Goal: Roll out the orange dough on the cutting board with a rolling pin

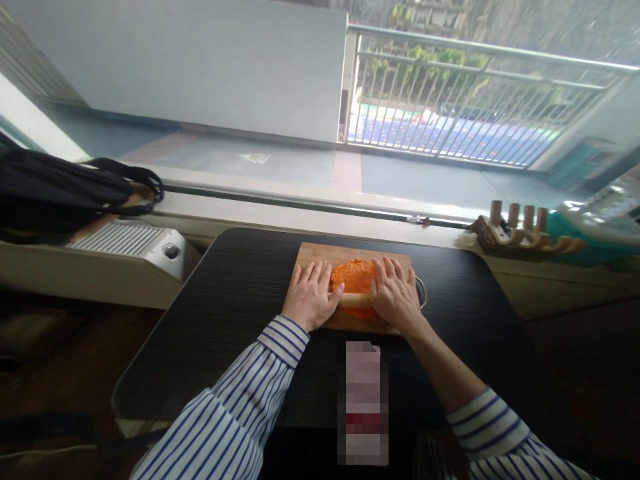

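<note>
A flattened, dough-like orange slab (353,275) lies mid-surface on a wooden board (345,252), a rolling pin (356,301) across it, with the left hand (311,297) and right hand (396,290) palm-down over the pin's ends, fingers stretched forward and slightly spread. The board sits near the middle of the dark table's (225,320) far edge; outside, a triangular floor marking (255,158) is too blurred to read.

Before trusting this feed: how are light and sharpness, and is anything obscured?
Head view: daylight washes out parts beyond the railing; the lower left corner is dark. Head view: left hand, right hand and orange sheet look fairly clear; a mosaic block below the board hides detail.
</note>
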Demonstrator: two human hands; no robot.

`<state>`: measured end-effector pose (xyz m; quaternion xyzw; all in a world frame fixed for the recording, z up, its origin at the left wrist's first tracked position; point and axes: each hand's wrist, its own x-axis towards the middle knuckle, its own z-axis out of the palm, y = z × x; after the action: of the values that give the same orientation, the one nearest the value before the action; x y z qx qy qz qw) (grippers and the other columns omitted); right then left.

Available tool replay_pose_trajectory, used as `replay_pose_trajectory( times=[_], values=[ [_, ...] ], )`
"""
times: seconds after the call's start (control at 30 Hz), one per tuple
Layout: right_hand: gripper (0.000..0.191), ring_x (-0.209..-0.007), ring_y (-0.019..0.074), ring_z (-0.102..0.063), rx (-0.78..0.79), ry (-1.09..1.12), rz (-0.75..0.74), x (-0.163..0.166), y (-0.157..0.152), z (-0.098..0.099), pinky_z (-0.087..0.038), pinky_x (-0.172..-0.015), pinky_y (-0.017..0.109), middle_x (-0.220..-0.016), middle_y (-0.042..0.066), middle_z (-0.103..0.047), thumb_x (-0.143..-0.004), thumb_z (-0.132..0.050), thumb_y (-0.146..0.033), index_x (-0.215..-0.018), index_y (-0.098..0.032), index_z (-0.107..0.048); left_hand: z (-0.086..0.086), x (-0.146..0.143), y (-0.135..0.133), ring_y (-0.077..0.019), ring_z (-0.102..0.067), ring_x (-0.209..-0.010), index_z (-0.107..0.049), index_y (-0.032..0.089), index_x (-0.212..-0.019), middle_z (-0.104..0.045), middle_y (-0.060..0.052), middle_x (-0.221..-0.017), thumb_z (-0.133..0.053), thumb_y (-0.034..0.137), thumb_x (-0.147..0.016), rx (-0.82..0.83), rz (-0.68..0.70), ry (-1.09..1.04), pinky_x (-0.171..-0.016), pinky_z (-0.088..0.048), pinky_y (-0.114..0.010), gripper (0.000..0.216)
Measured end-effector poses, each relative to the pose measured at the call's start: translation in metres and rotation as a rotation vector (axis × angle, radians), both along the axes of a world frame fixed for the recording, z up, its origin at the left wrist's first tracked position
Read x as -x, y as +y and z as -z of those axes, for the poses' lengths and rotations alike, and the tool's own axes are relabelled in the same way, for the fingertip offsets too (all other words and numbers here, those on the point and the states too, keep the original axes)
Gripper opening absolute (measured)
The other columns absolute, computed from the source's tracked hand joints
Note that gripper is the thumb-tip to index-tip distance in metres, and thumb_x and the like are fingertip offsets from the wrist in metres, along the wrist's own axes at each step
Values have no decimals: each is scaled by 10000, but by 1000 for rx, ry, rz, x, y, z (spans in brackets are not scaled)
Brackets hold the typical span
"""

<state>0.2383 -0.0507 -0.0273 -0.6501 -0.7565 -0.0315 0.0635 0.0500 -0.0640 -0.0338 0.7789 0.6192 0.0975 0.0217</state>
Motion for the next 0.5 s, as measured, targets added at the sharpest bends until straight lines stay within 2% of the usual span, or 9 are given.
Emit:
replay_pose_trajectory(
  times=[0.27, 0.5],
  values=[
    [462, -1318, 241, -319, -86, 40, 35, 5, -45, 5, -143, -1081, 487, -1422, 124, -417, -933, -280, -279, -1350, -133, -414, -4, 3, -24, -270, -236, -1382, -375, 59, -1383, -333, -136, -1468, -202, 537, -914, 21, 57, 44, -1135, -187, -462, 691],
    [462, -1328, 256, -307, -159, 30, 49, 8, -59, 11, -107, -1084, 505, -1417, 130, -424, -951, -262, -305, -1336, -122, -439, 0, 7, -35, -264, -234, -1383, -334, 77, -1406, -302, -121, -1484, -231, 526, -916, 2, 66, 61, -1131, -216, -461, 672]
  ],
)
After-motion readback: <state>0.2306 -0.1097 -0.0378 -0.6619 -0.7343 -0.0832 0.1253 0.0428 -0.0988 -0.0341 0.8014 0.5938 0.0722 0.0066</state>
